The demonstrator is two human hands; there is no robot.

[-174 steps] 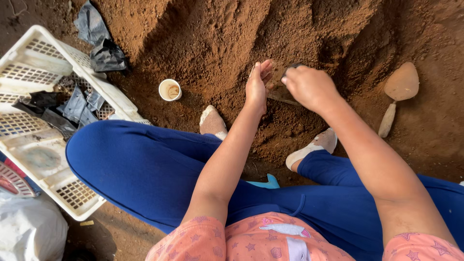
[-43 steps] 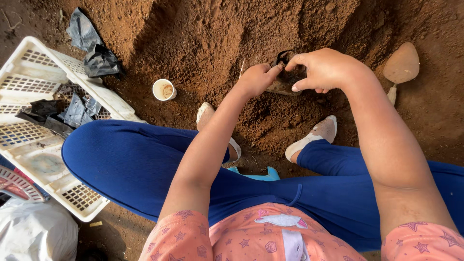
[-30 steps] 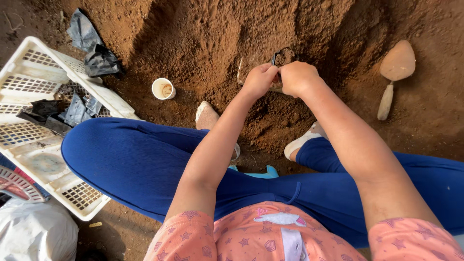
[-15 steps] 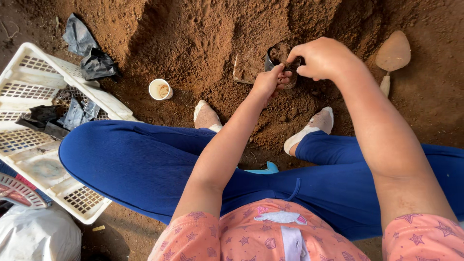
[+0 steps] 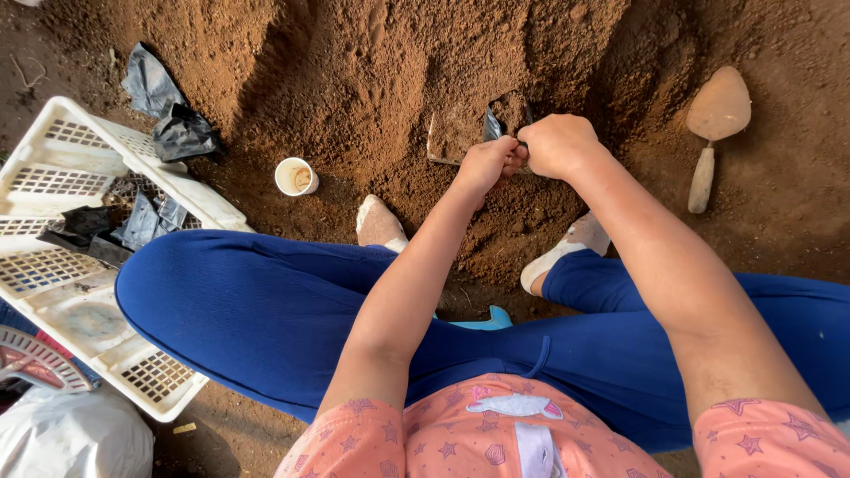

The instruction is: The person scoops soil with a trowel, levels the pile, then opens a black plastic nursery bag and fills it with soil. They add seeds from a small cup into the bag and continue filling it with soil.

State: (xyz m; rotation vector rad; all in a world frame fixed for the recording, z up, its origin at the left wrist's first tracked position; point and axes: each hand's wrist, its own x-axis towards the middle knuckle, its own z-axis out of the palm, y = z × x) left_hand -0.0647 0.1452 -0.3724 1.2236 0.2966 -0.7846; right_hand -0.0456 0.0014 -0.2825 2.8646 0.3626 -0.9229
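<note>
While I sit with my knees spread over the soil heap (image 5: 354, 80), both my arms reach forward and my hands meet at its foot. My left hand (image 5: 485, 164) comes in with a straight forearm, the wrist bent slightly and the fingers curled tight, their tips pinching the rim of a small black bag (image 5: 506, 117) that stands in the dirt. My right hand (image 5: 558, 144) is knuckles up, closed into a fist on the same rim, its thumb side pressed against my left fingertips. So both hands are closed and gripping the bag, which sits half sunk at the foot of the soil heap, its open mouth showing earth inside. My fingers hide most of the near edge, so I cannot tell how much of the plastic each hand has.

Touching the bag on its left lies a flat tan slab (image 5: 453, 137), dusted with soil. Well to the right of the bag a trowel (image 5: 715, 119) lies on the dirt, blade away from me and handle toward me. Left of the bag, near my left foot (image 5: 379, 223), stands a small white cup (image 5: 295, 175). Farther left still, a white plastic crate (image 5: 80, 265) lies with crumpled black bags (image 5: 168, 115) in and beside it.
</note>
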